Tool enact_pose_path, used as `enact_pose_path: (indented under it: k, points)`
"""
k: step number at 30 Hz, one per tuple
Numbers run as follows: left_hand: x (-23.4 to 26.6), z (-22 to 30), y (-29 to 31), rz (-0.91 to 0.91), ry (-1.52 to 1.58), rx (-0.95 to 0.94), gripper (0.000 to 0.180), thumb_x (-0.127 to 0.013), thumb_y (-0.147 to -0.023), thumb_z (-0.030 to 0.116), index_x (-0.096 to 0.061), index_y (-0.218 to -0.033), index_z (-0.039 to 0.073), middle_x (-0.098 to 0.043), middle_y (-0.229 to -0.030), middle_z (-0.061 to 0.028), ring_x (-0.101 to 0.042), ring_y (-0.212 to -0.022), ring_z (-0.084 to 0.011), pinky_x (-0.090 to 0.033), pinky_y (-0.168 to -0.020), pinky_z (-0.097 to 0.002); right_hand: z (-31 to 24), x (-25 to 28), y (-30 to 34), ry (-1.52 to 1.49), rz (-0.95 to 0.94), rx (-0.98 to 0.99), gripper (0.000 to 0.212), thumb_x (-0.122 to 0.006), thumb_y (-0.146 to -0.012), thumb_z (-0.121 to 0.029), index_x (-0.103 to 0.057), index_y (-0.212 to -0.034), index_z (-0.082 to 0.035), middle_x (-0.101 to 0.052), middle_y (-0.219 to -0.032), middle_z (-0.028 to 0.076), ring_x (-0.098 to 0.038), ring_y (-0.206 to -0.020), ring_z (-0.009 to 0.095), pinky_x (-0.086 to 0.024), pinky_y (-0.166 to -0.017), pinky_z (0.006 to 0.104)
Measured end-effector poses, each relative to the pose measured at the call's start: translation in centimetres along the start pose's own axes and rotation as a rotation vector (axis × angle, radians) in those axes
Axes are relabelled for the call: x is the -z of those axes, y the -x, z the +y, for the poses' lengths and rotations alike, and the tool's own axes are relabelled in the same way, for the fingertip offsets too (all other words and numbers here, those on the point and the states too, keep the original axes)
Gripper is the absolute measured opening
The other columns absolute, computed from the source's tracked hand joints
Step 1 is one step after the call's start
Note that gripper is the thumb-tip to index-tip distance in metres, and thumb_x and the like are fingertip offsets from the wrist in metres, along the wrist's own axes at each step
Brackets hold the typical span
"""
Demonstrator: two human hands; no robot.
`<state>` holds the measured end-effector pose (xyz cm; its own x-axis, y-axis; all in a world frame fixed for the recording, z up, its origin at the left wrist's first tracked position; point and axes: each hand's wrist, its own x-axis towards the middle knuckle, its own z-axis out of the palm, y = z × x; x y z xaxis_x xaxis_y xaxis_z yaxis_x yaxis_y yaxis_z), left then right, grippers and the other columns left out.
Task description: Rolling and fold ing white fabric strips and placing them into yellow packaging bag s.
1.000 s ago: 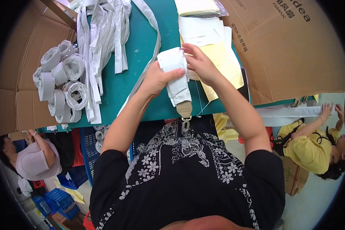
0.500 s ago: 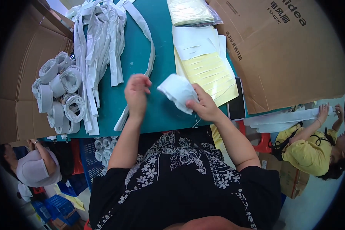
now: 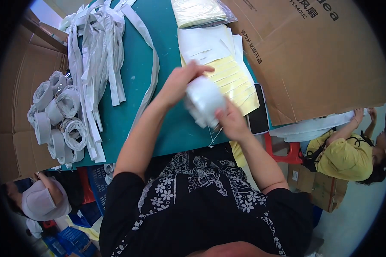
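A white rolled strip (image 3: pixel 206 100), wound into a thick ring and blurred by motion, is held over the front of the green table. My right hand (image 3: pixel 234 122) grips its lower right side, thumb on the near face. A thin white string (image 3: pixel 213 138) dangles below it by the table's edge. My left hand (image 3: pixel 181 83) reaches across at the roll's upper left, fingers stretched out above it; whether they touch it I cannot tell. Behind the roll lies a yellow sheet (image 3: pixel 233 79) with rows of slit-like strips, partly over white sheets (image 3: pixel 201 43).
Long white strips (image 3: pixel 101 51) hang over the table's left part, beside several finished white rolls (image 3: pixel 67 103). A phone (image 3: pixel 258 113) lies right of the yellow sheet. Cardboard (image 3: pixel 304 64) stands on the right, with more cardboard (image 3: pixel 28 98) on the left. Co-workers sit on both sides.
My left hand has moved right and up, from beside the roll to its top edge. The roll has turned in my right hand and shifted slightly. The whole view has shifted a little.
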<state>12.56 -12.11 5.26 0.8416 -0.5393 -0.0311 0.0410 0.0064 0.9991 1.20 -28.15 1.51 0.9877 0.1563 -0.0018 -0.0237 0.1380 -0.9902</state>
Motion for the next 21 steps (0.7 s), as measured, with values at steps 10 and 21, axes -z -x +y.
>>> enact_pose_path:
  k: [10,21]
  points:
    - [-1.3,-4.9,-14.1,0.031,-1.284,0.041,0.029,-0.067,-0.067,0.028,-0.067,-0.080,0.002,-0.065,-0.080,-0.0165,-0.063,-0.078,-0.0304,-0.051,-0.068,-0.0383,3.5,6.9,-10.8,-0.295,0.798,0.391,0.038,-0.037,-0.097,-0.030,-0.043,-0.120,0.000,-0.053,-0.115,0.008,-0.051,-0.104,0.016,-0.041,-0.089,0.0300]
    - [1.1,-4.5,-14.7,-0.238,-0.736,0.241,0.031,-0.073,-0.067,0.032,-0.068,-0.084,0.006,-0.065,-0.079,-0.0069,-0.058,-0.072,-0.0160,-0.048,-0.068,-0.0292,5.4,6.4,-10.7,-0.181,0.778,0.414,0.041,-0.037,-0.097,-0.030,-0.038,-0.124,0.001,-0.048,-0.121,0.009,-0.046,-0.109,0.017,-0.035,-0.095,0.0297]
